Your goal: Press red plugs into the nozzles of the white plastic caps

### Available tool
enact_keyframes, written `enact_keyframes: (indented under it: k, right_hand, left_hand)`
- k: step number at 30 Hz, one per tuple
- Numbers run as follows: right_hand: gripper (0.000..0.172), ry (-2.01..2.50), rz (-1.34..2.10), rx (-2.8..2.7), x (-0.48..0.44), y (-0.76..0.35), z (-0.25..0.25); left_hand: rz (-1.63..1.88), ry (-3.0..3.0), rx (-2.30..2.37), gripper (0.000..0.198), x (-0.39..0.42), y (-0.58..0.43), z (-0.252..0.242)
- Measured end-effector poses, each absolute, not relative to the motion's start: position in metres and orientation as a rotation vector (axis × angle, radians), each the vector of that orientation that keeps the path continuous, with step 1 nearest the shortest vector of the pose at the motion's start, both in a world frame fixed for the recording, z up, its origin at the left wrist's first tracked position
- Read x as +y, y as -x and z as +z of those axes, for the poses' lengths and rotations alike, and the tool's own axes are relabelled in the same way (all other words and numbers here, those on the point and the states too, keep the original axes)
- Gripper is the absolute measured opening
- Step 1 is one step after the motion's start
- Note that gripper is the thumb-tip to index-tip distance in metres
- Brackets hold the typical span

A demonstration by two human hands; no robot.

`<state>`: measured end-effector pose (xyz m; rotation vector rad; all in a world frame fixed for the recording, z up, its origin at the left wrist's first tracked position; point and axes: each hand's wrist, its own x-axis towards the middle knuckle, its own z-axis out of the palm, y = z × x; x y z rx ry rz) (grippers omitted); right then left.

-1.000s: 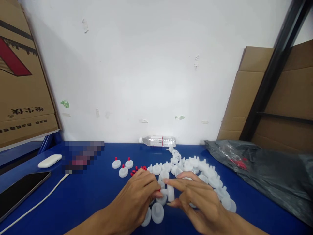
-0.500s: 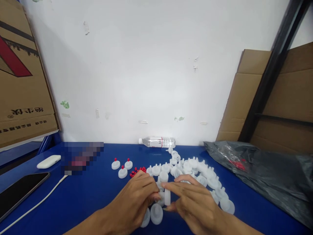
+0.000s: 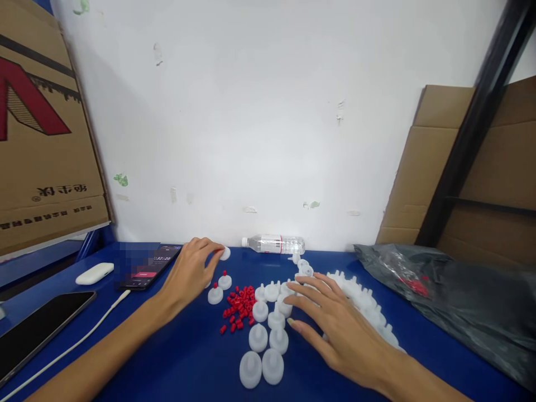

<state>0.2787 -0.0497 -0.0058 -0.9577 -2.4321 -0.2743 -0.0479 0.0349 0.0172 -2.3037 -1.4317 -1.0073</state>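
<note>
My left hand (image 3: 190, 271) reaches toward the back of the blue table (image 3: 176, 346) and pinches a white round cap with a red tip (image 3: 225, 254) in its fingertips. Two more white caps with red tips (image 3: 220, 288) lie just below it. A small heap of red plugs (image 3: 239, 304) sits in the middle. My right hand (image 3: 330, 321) lies flat with fingers spread over a pile of plain white caps (image 3: 355, 301). Several white caps (image 3: 263, 346) stand in front of me between the hands.
A clear water bottle (image 3: 274, 244) lies by the wall. A phone with a lit screen (image 3: 153, 265), a white case (image 3: 94, 273), a dark tablet (image 3: 37, 326) and a white cable (image 3: 71, 346) are at the left. A black plastic bag (image 3: 452, 296) and cardboard boxes (image 3: 46, 139) flank the table.
My hands have parted. The left hand moved up and left to the back with a red-tipped cap. The right hand opened and came down flat on the white caps.
</note>
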Motion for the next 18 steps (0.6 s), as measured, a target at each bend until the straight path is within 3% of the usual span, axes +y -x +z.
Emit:
enact_keyframes:
  k: [6, 18]
  right_hand:
    - [0.036, 0.965, -0.250, -2.517, -0.048, -0.276, -0.009]
    - [0.031, 0.876, -0.228, -2.420, -0.050, -0.278, -0.007]
  left_hand:
    - [-0.822, 2.351, -1.572, 0.034, 0.051, 0.068, 0.008]
    - [-0.799, 2.489, -1.519, 0.037, 0.041, 0.056, 0.011]
